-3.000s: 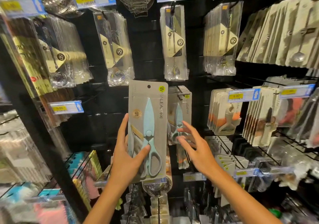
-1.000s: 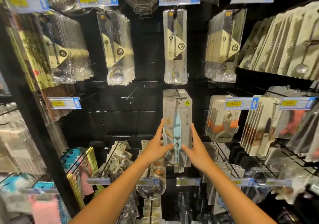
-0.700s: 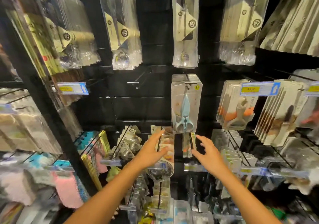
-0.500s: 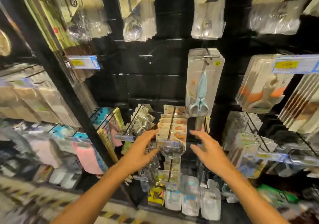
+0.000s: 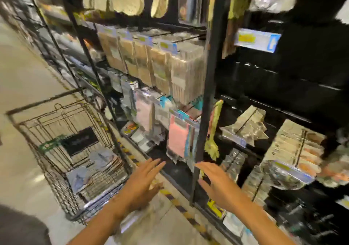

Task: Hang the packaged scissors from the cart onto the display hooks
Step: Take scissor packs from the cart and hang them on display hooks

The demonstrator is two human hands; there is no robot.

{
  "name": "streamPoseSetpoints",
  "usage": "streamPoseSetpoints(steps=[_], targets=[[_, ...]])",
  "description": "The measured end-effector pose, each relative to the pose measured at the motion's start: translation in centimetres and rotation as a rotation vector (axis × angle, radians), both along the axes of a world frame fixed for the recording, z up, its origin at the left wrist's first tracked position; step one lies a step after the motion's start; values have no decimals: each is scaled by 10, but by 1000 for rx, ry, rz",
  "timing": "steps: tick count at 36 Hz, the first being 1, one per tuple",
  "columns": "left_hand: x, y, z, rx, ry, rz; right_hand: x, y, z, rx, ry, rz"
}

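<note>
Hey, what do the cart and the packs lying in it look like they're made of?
The cart looks like thin dark metal wire: an open grid you can see the floor through. The packs in it look like flat card, possibly under clear plastic, going by a pale sheen; blur leaves that open. Both hands are open and empty.

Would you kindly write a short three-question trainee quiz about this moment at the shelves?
1. True or false: the left hand holds a package.
2. Where do packaged scissors lie? A) in the wire cart B) on the floor C) in the right hand
3. Fill in: both hands are open and ____.

Key: 1 false. 2 A. 3 empty.
</note>
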State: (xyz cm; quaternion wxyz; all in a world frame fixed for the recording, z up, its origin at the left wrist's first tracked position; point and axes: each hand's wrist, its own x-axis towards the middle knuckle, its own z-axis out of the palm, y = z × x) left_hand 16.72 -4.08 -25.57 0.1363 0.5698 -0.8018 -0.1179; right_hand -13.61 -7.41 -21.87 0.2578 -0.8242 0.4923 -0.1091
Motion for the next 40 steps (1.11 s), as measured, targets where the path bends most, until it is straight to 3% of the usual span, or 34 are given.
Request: streamPoseSetpoints(steps=[17, 23, 27, 40], targets=[[275, 128, -68, 310, 89, 593, 308, -35, -58, 188, 181, 473], [304, 146, -83, 373, 148, 679, 359, -44, -92, 219, 238, 536], [312, 143, -100, 415, 86, 710, 379, -56, -107, 250, 269, 562], [333, 56, -168, 630, 194, 824, 462, -156, -177, 345, 352, 618]])
